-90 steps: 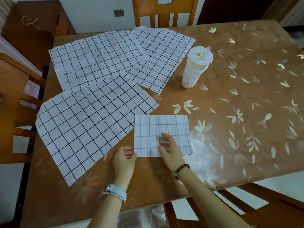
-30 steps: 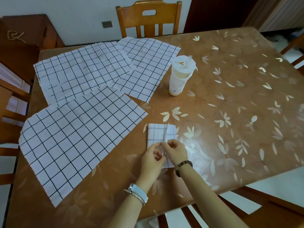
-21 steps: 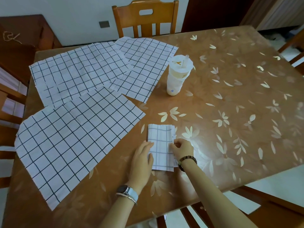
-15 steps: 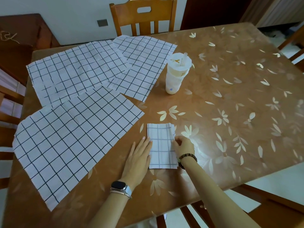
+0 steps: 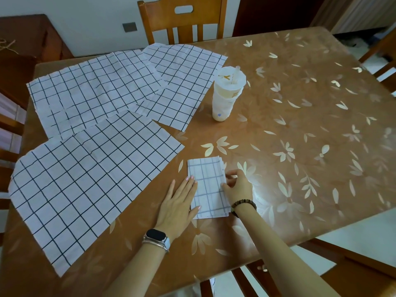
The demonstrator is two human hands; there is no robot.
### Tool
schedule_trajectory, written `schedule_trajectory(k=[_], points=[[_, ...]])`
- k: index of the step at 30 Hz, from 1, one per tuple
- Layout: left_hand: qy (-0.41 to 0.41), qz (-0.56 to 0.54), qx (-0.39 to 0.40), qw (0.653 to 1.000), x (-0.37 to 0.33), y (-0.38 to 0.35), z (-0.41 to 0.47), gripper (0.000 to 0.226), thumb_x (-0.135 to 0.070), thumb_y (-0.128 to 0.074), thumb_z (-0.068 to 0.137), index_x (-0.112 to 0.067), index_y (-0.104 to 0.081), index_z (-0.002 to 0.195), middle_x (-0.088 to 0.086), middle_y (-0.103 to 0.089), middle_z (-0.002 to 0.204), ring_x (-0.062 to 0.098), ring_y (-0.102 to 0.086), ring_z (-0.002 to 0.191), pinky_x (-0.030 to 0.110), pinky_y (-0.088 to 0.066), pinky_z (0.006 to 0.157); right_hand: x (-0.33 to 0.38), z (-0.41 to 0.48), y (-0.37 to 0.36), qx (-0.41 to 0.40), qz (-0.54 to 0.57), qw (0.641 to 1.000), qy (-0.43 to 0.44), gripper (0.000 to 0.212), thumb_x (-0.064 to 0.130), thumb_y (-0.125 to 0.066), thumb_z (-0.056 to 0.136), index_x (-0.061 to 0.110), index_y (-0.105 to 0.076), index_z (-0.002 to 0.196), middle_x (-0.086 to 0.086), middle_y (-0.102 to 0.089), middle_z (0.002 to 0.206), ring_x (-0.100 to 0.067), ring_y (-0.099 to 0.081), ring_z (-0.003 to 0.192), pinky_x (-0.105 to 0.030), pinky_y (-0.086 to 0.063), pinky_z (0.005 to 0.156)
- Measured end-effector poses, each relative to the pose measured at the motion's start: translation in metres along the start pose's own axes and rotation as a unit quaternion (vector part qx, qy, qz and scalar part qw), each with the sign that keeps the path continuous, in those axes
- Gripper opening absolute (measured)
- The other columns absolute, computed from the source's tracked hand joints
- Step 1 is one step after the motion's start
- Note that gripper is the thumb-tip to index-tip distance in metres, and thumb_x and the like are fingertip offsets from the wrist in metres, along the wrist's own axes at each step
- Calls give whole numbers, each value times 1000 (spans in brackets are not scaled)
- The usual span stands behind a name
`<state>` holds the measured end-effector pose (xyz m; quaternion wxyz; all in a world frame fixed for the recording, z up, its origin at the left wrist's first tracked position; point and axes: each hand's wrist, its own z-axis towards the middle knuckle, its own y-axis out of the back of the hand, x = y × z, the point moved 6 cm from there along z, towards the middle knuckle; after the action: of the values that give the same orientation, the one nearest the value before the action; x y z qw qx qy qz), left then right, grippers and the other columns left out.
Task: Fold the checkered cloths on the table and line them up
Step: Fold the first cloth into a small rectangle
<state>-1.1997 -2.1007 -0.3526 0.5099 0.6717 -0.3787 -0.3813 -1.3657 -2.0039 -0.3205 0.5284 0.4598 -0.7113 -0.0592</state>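
A small folded checkered cloth lies near the table's front edge. My left hand lies flat with straight fingers against the cloth's left side. My right hand pinches the cloth's right edge with curled fingers. Three unfolded checkered cloths lie spread to the left: a large one at the front left, one at the back left, and one at the back middle, overlapping each other.
A plastic drink cup with a straw stands on the brown flowered table behind the folded cloth. Wooden chairs stand at the far side, at the left and at the front right.
The cloth went from a wide rectangle to a narrow fold. Both hands came apart from its middle; my left hand flattened along its left side, my right hand moved to its right edge.
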Motion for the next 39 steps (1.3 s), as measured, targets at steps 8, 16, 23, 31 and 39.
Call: schedule_trajectory(k=[8,16,23,31,39], points=[[7,-1,-23,1000,4,8,8,69,-54,-15,100,-11,-26,153,6,-26,161,19,-20,150,48,-14,117,-8,1,-2,21,-10,1000,-2,28,3,-65,78,17,-56,102,4,-60,74,-7,-55,71,-11,-37,59],[-9,41,-5,999,8,2,14,77,-61,-15,98,-8,-25,154,9,-23,161,21,-17,151,48,-12,119,-7,2,-6,19,-29,999,27,33,0,-62,80,15,-53,107,-4,-63,83,-14,-58,76,-21,-49,70],[-34,60,-15,998,13,11,26,99,-78,-23,86,-4,-25,153,14,-24,161,24,-15,151,51,-10,121,18,-3,-26,-64,-312,891,325,45,9,-62,82,11,-56,126,-10,-54,136,-32,-56,116,-43,-46,101],[-70,74,10,995,28,12,38,125,-94,-27,69,-3,-19,155,16,-13,163,28,-7,152,55,-7,121,-8,16,-45,52,-500,798,332,62,47,-15,99,15,-27,150,-2,-26,157,-22,-23,146,-46,-5,116],[-85,77,28,993,32,13,26,136,-100,-23,61,-4,-6,156,13,2,163,26,5,152,55,2,121,0,9,-40,30,-491,798,347,62,47,-23,97,13,-36,147,-5,-36,152,-21,-31,142,-42,-3,117]])
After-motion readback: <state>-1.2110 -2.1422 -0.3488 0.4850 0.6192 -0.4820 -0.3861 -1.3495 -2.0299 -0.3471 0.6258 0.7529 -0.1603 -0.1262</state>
